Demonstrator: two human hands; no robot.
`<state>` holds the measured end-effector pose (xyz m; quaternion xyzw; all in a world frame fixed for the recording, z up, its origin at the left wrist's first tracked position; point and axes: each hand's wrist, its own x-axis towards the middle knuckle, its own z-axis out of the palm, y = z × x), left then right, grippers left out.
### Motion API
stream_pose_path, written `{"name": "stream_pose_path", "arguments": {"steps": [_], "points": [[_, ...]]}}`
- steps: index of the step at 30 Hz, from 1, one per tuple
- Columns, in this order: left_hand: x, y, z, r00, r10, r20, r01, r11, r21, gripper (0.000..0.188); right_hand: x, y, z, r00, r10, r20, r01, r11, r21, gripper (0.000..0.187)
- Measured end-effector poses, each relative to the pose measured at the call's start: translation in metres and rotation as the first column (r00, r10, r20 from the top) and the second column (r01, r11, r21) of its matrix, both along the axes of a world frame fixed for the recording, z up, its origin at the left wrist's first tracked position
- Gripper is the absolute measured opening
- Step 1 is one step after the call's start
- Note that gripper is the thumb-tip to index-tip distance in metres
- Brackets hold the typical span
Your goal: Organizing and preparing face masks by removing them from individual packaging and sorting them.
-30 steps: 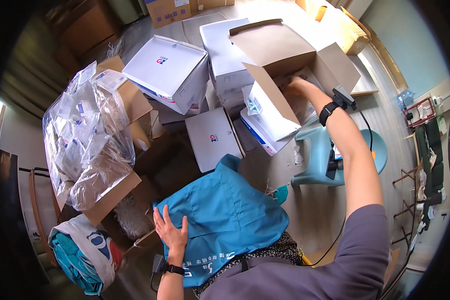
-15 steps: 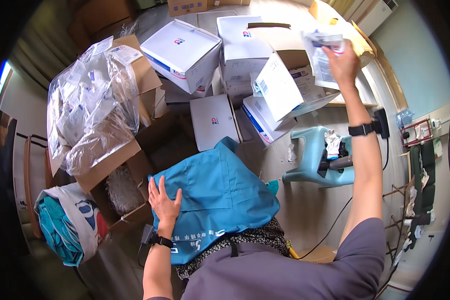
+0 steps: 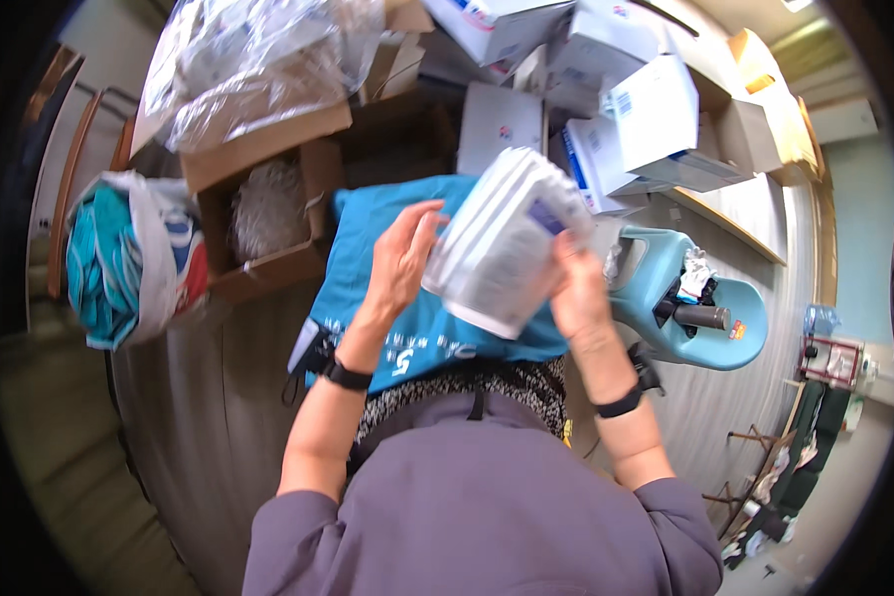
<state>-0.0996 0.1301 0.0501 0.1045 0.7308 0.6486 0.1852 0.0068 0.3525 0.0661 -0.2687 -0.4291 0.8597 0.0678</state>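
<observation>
A thick stack of flat white-and-clear plastic packets (image 3: pixel 502 243) with a dark blue printed patch is held up over my lap, slightly blurred. My right hand (image 3: pixel 578 288) grips its right side, fingers closed at the edge. At the left side of the stack, my left hand (image 3: pixel 407 253) has its fingers stretched out and apart; whether the fingertips touch the packets I cannot tell. A blue apron (image 3: pixel 358 233) covers my lap beneath both hands. Each wrist wears a black strap with a small device.
Plastic-wrapped packets (image 3: pixel 268 60) fill a large carton at the far left. Below it sits an open brown box (image 3: pixel 313 184) with crumpled clear plastic. Teal items (image 3: pixel 109 258) fill a white bag at left. White cartons (image 3: pixel 656 109) stand ahead. A light blue stool (image 3: pixel 656 308) is at right.
My right hand has come back from the far right carton to my lap with the packets. My left hand has risen off the apron toward them. The view has tilted down.
</observation>
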Motion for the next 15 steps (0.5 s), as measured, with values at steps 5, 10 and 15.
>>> {"name": "stream_pose_path", "arguments": {"steps": [5,10,15], "points": [[-0.012,-0.038,-0.029,0.894,-0.431,-0.121,0.301,0.78,-0.549,0.032,0.084,-0.073,-0.071,0.763,0.588,0.269,-0.557,0.809,-0.187,0.034],[0.009,-0.027,-0.036,0.929,-0.325,-0.178,0.153,0.773,-0.615,0.03,0.075,-0.052,-0.038,0.717,0.603,0.349,-0.651,0.758,0.028,0.023],[0.033,-0.007,-0.058,0.823,-0.189,-0.536,-0.088,0.889,-0.45,0.026,0.055,-0.035,-0.022,0.879,0.414,0.238,-0.477,0.738,0.477,0.014]]}}
